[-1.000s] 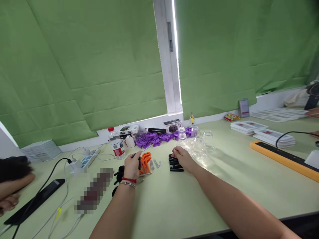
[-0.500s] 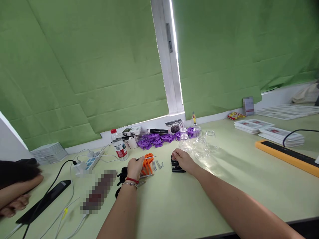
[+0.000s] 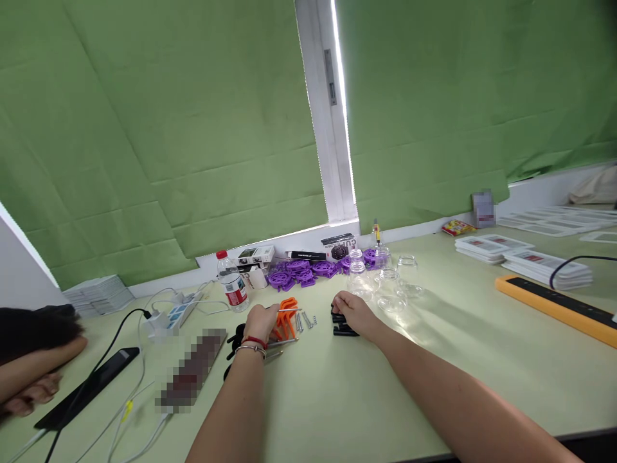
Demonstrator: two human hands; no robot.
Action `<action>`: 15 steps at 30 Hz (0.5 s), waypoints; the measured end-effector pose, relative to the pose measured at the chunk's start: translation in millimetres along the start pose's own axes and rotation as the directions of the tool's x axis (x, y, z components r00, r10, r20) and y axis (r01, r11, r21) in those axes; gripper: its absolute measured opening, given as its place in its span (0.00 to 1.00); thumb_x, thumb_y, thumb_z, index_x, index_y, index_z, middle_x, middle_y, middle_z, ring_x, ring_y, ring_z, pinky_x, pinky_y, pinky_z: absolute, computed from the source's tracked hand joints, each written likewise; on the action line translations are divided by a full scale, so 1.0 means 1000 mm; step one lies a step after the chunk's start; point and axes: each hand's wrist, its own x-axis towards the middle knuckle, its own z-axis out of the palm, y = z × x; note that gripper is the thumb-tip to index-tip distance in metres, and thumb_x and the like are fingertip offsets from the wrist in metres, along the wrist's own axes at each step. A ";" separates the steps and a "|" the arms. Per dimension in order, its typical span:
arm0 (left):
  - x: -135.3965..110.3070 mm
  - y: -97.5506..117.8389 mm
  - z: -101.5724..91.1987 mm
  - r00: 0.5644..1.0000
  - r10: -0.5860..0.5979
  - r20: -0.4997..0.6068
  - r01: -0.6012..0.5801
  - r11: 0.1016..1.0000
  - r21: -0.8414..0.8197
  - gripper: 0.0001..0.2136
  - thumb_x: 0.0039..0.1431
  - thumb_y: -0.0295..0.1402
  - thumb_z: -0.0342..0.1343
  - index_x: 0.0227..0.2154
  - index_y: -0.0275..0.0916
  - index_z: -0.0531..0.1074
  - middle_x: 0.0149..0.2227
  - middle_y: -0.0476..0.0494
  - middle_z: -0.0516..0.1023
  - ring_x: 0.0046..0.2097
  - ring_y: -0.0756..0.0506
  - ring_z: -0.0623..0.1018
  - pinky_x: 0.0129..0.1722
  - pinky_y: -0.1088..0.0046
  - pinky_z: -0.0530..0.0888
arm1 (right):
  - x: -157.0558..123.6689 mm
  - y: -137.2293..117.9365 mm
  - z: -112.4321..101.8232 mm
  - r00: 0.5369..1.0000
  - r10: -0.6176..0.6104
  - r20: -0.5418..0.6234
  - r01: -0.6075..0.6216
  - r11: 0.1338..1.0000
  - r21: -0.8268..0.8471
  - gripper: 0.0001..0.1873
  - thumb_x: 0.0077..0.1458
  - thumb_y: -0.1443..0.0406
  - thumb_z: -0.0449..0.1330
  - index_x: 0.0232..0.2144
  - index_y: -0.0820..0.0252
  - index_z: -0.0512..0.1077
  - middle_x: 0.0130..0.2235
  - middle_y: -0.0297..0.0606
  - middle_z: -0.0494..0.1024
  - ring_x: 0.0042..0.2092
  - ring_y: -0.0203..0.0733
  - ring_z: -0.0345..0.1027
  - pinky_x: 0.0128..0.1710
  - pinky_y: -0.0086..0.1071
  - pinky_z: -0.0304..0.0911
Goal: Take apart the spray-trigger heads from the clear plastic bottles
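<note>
1. A shared indoor workroom, part office, part small-parts assembly area.
2. One long pale-green bench runs beneath a white window frame flanked by green sheeting.
3. Small hardware lies in groups on it: purple plastic parts, orange pieces, black pieces and metal screws, with clear containers near the purple ones.
4. Stacks of printed cards at right, and a power strip with a white plug at left, look office-like.
5. Another person's forearm rests at far left, showing the space is shared.
</note>
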 end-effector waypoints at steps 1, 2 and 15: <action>-0.001 0.000 0.000 0.999 -0.042 0.003 0.042 0.998 0.037 0.09 0.38 0.35 0.62 0.16 0.40 0.67 0.09 0.47 0.63 0.15 0.41 0.70 0.17 0.72 0.60 | 0.000 0.000 0.000 1.000 0.001 0.001 -0.001 1.000 0.001 0.15 0.59 0.56 0.45 0.29 0.56 0.66 0.31 0.36 0.75 0.35 0.41 0.67 0.37 0.35 0.61; -0.001 0.001 0.000 0.997 -0.071 0.001 0.071 0.996 0.060 0.09 0.39 0.36 0.63 0.17 0.40 0.68 0.09 0.47 0.64 0.15 0.41 0.70 0.17 0.71 0.60 | 0.000 0.000 0.000 1.000 0.003 0.002 -0.003 1.000 0.001 0.15 0.59 0.56 0.45 0.29 0.57 0.66 0.31 0.36 0.75 0.35 0.41 0.67 0.37 0.35 0.61; -0.004 0.004 -0.001 1.000 0.003 -0.028 -0.004 0.998 -0.055 0.04 0.40 0.33 0.61 0.19 0.40 0.72 0.10 0.47 0.64 0.23 0.38 0.74 0.20 0.69 0.62 | 0.000 0.004 0.001 1.000 -0.001 0.020 0.001 1.000 -0.003 0.15 0.60 0.56 0.45 0.29 0.56 0.66 0.31 0.35 0.75 0.36 0.40 0.67 0.38 0.35 0.60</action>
